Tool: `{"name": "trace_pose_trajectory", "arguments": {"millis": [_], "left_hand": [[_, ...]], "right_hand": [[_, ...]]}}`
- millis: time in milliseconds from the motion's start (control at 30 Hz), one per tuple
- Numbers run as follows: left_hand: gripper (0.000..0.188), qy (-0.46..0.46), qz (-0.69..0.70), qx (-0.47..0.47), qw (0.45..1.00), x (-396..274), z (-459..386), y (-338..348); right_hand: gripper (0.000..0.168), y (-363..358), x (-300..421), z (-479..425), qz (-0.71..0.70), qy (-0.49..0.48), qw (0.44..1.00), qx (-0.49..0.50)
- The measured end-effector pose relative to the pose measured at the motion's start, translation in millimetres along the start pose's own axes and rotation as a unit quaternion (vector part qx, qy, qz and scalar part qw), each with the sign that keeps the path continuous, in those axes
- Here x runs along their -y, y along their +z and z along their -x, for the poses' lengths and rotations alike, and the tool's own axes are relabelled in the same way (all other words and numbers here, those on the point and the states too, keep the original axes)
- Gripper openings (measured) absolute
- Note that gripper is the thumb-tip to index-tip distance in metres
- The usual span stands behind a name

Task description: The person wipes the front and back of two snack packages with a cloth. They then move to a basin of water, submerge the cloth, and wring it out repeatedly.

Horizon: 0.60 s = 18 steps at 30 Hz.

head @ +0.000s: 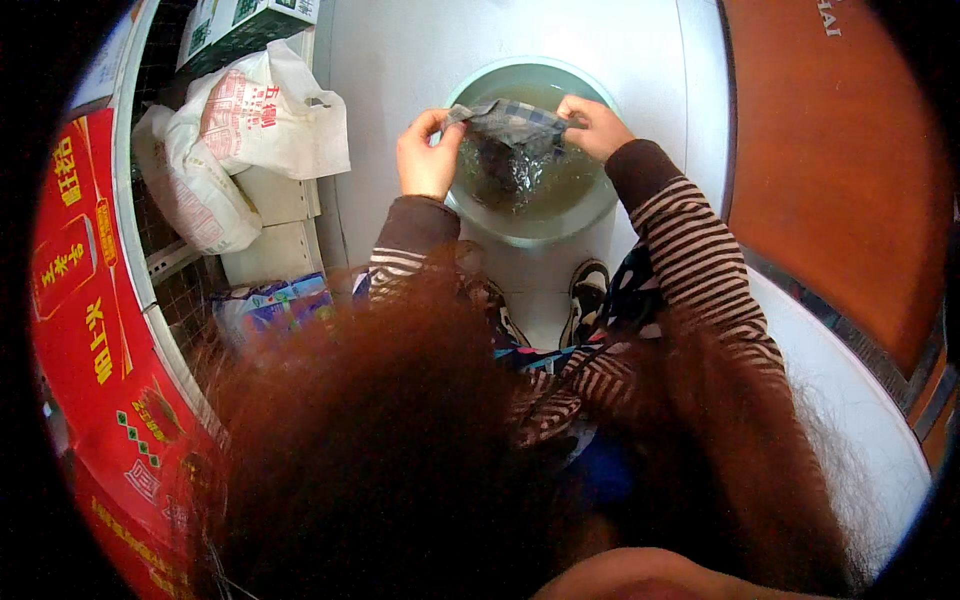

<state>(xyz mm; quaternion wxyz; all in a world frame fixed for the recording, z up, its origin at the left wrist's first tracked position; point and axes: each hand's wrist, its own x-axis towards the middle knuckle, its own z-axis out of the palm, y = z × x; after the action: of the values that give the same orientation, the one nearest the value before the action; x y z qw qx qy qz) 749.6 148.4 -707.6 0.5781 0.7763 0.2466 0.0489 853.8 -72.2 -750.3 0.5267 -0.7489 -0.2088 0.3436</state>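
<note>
A wet checked cloth (517, 120) in grey and blue stretches between my two hands, above a round pale green basin (525, 234). Thumb and fingers of my left hand (429, 154) pinch its left end near the basin's rim. At the other end, my right hand (596, 127) grips the cloth over the right side of the basin. Murky brownish water (577, 187) fills much of the basin, and its surface looks disturbed and glinting below the cloth. A dark patch shows under the cloth; I cannot tell whether it is fabric or shadow.
Shelving on the left holds white plastic bags (247, 120) with red print and a green-and-white carton (244, 30). Below sits a blue-purple plastic package (281, 304). A red printed panel (90, 262) borders the far left. At right stands a brown panel (825, 150). My shoes (589, 289) are near the basin.
</note>
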Motion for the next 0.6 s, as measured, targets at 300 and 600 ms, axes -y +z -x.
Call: {"name": "trace_pose_trajectory", "arguments": {"millis": [300, 600], "left_hand": [[0.032, 0.130, -0.238, 0.100, 0.957, 10.4, 40.5, 51.6], [0.037, -0.015, -0.349, 0.163, 0.922, 9.4, 38.0, 43.5]], "right_hand": [[0.018, 29.7, -19.2, -6.0, -0.318, 0.211, 0.924, -0.011], [0.016, 90.9, -108.8, 0.4, 0.498, 0.057, 0.864, -0.053]]}}
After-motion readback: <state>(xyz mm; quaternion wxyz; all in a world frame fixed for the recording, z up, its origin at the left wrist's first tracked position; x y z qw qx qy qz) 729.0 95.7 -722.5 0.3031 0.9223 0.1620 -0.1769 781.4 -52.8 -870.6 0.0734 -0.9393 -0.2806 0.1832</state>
